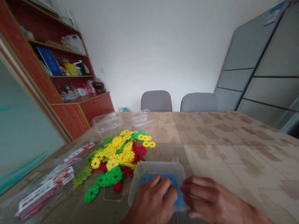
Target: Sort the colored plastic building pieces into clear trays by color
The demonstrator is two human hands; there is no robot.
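The bench [229,161] carries a tub [161,167] by its near edge. The right hand [207,196] has bent fingers close together against the tub's right side; the left hand [155,199] curls narrowly over blue pieces [171,179] inside, hold on any unclear.

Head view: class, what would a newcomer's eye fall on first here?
Most likely the bright heap of yellow discs, mixed with green discs and red pieces, on the table's left half. Next come the blue pieces in the translucent tub at front centre, with the left hand over them and the right hand at the tub's right side.
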